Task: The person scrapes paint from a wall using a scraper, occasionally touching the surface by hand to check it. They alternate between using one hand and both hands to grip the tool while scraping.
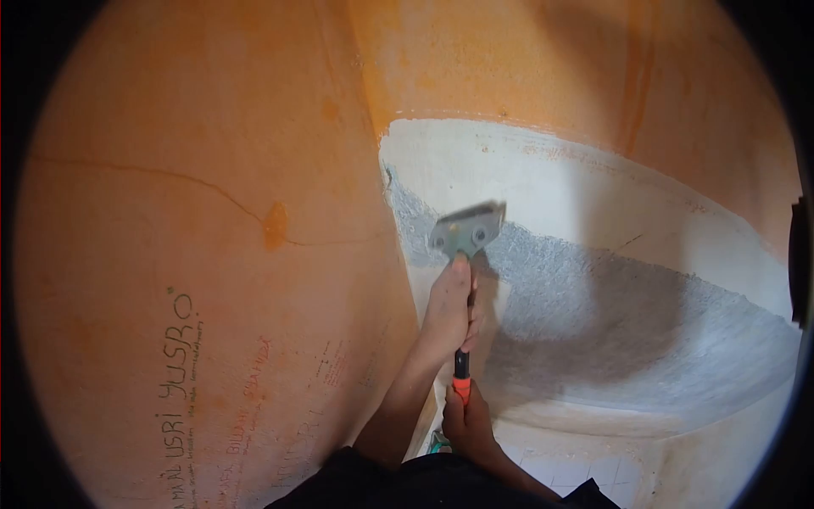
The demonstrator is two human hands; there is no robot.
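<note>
A long-handled scraper (462,366) points up at the wall, with a black shaft and an orange-red section low on the handle. Its wide metal head (468,229) is bolted on and slightly blurred, overlapping the line between grey and white wall. My left hand (451,305) is wrapped round the upper shaft just below the head, thumb along it. Lower down, my right hand (469,420) closes round the handle at the orange-red section. Behind the head lies a rough grey area (560,271), bordered above by a smooth white band (500,161).
To the left stands an orange wall (170,237) with a thin crack and handwriting, meeting the worked wall at a corner. Orange paint (543,59) continues above the white band. White tiles (577,471) show below. A dark object (799,263) is at the right edge.
</note>
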